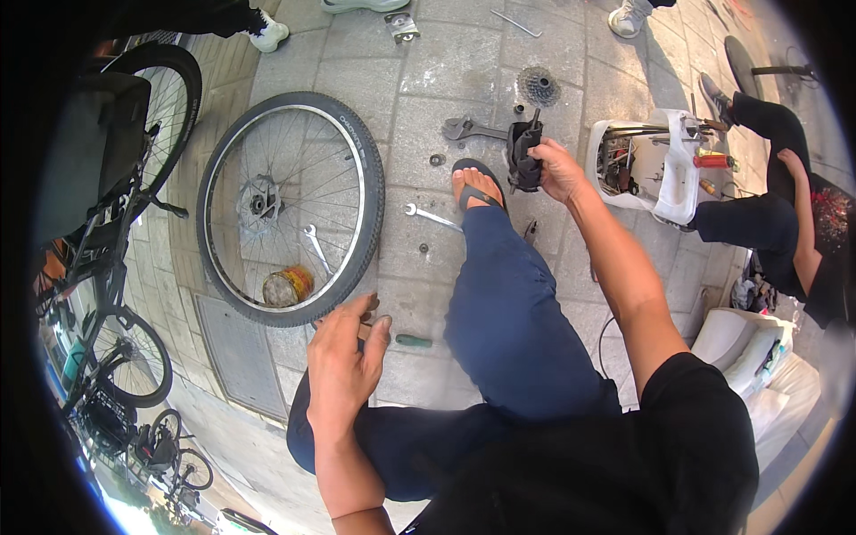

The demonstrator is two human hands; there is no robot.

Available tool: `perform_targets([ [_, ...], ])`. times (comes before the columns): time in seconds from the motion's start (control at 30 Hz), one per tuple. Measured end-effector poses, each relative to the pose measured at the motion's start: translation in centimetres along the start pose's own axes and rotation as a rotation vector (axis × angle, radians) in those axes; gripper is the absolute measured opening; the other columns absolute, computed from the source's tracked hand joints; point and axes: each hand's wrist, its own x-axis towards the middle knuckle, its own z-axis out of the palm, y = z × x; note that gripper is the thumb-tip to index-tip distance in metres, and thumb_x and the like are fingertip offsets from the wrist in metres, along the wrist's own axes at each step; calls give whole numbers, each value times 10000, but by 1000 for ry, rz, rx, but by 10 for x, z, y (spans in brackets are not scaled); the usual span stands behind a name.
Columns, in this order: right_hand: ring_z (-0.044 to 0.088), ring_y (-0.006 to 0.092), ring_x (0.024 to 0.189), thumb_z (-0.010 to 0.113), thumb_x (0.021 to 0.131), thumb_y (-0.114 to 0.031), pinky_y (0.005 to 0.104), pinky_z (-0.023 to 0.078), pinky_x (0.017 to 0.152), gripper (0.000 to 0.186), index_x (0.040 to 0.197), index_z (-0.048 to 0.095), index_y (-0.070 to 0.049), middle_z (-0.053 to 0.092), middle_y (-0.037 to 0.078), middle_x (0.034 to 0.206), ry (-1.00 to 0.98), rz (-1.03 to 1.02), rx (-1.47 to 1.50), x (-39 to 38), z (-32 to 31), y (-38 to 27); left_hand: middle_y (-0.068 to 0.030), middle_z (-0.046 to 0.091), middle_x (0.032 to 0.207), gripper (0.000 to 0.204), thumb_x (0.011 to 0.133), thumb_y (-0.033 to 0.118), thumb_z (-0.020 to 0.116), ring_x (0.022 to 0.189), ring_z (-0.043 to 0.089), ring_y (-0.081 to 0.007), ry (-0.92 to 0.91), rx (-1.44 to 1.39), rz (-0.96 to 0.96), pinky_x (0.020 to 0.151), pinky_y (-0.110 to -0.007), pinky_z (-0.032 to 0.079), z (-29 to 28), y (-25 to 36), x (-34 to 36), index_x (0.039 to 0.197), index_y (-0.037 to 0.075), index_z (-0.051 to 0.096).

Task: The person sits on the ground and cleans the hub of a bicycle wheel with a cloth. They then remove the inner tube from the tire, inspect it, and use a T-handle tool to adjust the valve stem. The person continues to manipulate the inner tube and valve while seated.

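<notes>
My right hand [560, 171] is closed round a folded black inner tube [524, 156], bundled up, with a thin stem poking up from its top. It is held just beyond my sandalled foot. An adjustable wrench [473, 130] lies on the paving to the left of the bundle. My left hand [343, 361] hangs open over my knee with its thumb apart, near the close edge of a bicycle wheel [378, 209]. That wheel lies flat with its tyre on. Beside my left hand is a green-handled tool [413, 341].
A combination spanner [432, 217] lies by my foot, and another spanner [316, 250] and a tin [287, 287] show within the wheel. A sprocket cassette [539, 86] sits farther off. At right stand a white tool container [664, 192] and a seated person; bicycles line the left.
</notes>
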Motion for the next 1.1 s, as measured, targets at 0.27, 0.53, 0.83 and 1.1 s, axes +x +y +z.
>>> perform_targets([
  [0.27, 677, 236, 1179, 570, 971, -151, 442, 539, 1054, 525, 1476, 503, -26, 683, 111, 1282, -654, -275, 292, -116, 182, -78, -142, 758, 1098, 376, 943, 201, 798, 875, 741, -251, 414, -323, 46, 706, -353, 574, -1, 42, 14, 1242, 4, 685],
  [0.53, 680, 213, 1165, 492, 986, -18, 419, 559, 1030, 497, 1482, 468, -15, 661, 106, 1284, -876, -275, 93, -225, 285, -84, -118, 765, 937, 331, 941, 218, 819, 792, 701, -158, 714, -423, 115, 664, -294, 541, -29, 48, -19, 1163, -16, 744],
  [0.83, 670, 247, 1189, 519, 970, -44, 406, 542, 1046, 517, 1482, 469, 0, 663, 123, 1296, -1037, -247, -11, -250, 350, -69, -102, 720, 852, 218, 941, 126, 796, 733, 684, -145, 951, -466, 121, 632, -292, 524, -54, 23, -62, 1078, -28, 723],
  [1.1, 608, 230, 1274, 755, 975, -434, 420, 469, 1129, 756, 1513, 446, -2, 613, 101, 1400, -1204, -238, -138, -251, 383, -41, -132, 706, 902, 162, 898, 87, 793, 716, 701, -329, 1217, -214, 126, 604, -390, 548, -61, 0, -67, 1020, 30, 704],
])
